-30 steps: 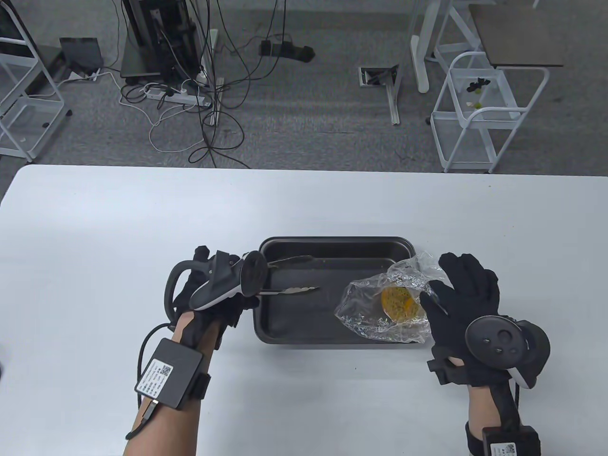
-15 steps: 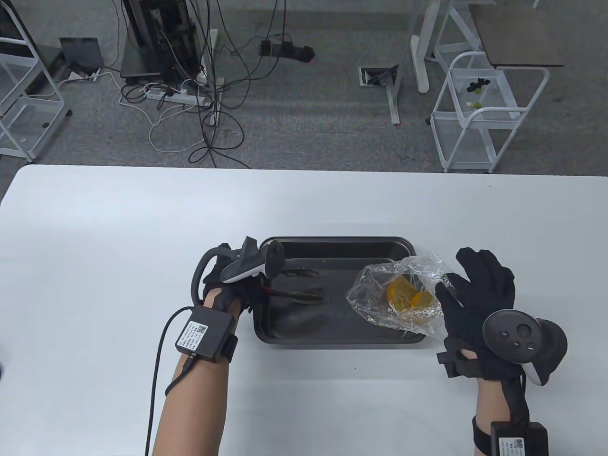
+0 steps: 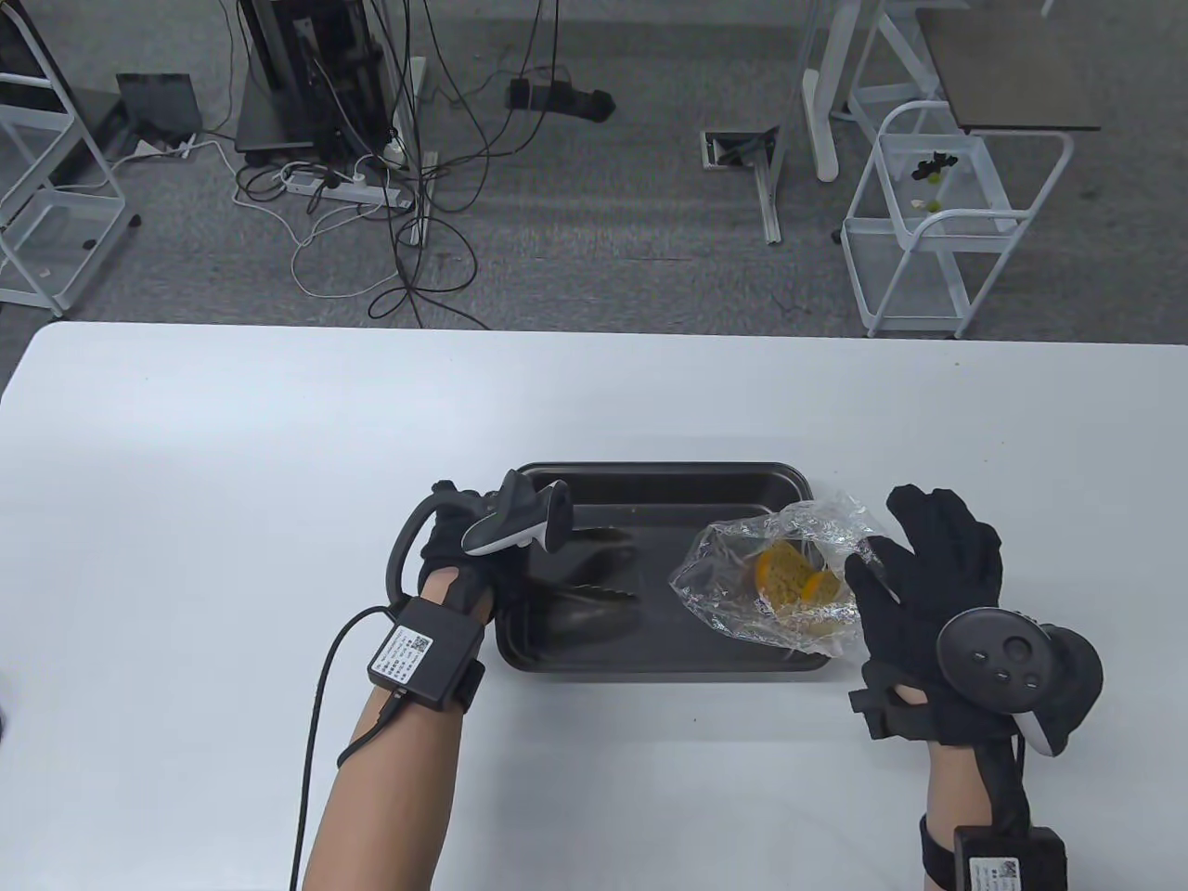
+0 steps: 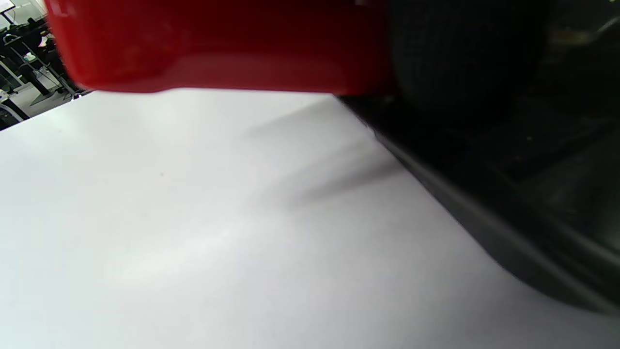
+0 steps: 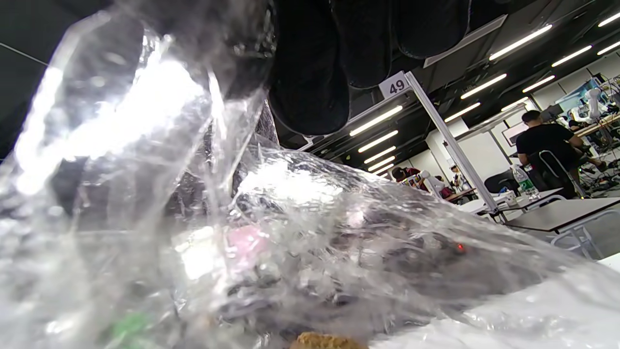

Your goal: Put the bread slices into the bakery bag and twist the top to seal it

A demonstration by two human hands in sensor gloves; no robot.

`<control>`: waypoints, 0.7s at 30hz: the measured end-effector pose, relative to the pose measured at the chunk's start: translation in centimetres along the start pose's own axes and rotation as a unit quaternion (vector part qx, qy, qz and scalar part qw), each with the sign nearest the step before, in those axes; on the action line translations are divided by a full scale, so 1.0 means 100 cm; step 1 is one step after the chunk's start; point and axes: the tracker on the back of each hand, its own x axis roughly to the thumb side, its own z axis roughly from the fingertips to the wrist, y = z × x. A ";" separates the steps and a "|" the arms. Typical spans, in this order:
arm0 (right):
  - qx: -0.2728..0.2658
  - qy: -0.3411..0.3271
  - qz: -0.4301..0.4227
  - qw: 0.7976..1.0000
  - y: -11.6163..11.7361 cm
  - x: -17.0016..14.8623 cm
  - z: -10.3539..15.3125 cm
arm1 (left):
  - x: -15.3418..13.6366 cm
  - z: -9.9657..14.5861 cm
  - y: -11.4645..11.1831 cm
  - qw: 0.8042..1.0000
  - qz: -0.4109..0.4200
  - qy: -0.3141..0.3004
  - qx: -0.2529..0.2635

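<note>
A clear crinkled bakery bag (image 3: 742, 613) lies over the right end of the black tray (image 3: 650, 471), its mouth facing left. Two yellow-brown bread slices (image 3: 787, 571) stand tilted inside it. My right hand (image 3: 914, 575) is at the bag's right edge, thumb pinching the plastic and the other fingers spread. In the right wrist view the bag (image 5: 290, 218) fills the frame under my fingers (image 5: 310, 72), with a bread crust (image 5: 324, 341) at the bottom. My left hand (image 3: 464, 557) sits over the tray's left rim, gripping the tongs (image 3: 599, 580), which look blurred. Their red handle (image 4: 218, 48) shows close up.
The tray sits mid-table on a white tabletop (image 3: 232, 445), and its dark rim (image 4: 484, 213) crosses the left wrist view. Beyond the far table edge are floor cables (image 3: 399, 186) and a white wire cart (image 3: 947, 223). People sit at desks far behind (image 5: 547, 140).
My left hand moved right and lowered the tongs into the tray's left half. My right hand shifted slightly right with the bag, and the bread tipped up on edge inside.
</note>
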 end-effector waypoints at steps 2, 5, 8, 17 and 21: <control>0.001 -0.002 -0.001 1.000 0.001 0.001 0.000 | 0.001 0.010 0.003 1.000 0.002 -0.010 0.026; 0.003 -0.005 -0.001 1.000 0.003 0.003 0.001 | -0.001 0.032 0.016 0.996 0.012 -0.027 0.080; 0.006 -0.006 0.002 1.000 0.006 0.004 0.001 | -0.003 0.064 0.038 0.987 0.052 -0.049 0.146; 0.012 -0.017 0.012 1.000 0.013 0.012 0.004 | 0.029 0.162 0.084 0.909 0.149 -0.138 0.364; 0.015 -0.024 0.017 0.999 0.017 0.017 0.006 | 0.067 0.189 0.092 0.885 0.137 -0.230 0.381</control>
